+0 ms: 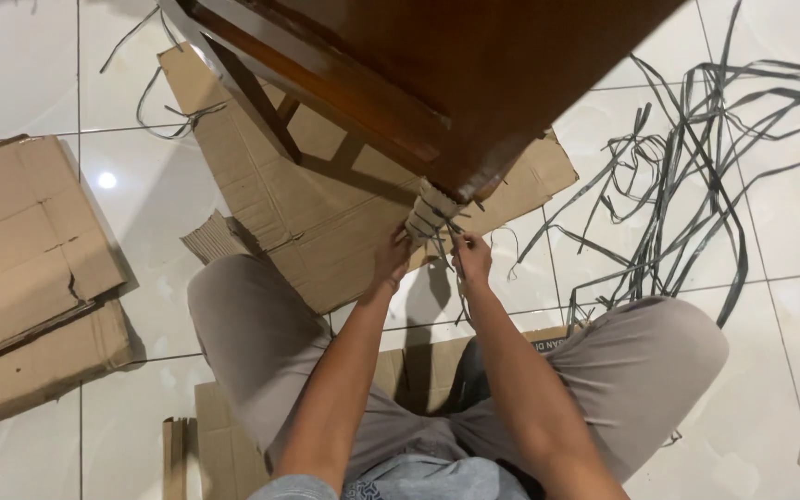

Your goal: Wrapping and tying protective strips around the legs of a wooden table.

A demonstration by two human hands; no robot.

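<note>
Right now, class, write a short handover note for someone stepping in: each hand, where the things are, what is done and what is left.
Left hand: on the wrapped furniture leg, steadying the paper wrapping.
Right hand: pinching a grey strap just beside that leg.
Things: dark wooden furniture stands over flattened cardboard; a tangle of loose straps lies on the tiled floor to the right.
Done: many straps appear already off.
Left: this leg's wrapping and straps are still on.

Flattened cardboard sheets (30, 250) and loose grey straps (696, 176) lie on white floor tiles (789, 370).
</note>
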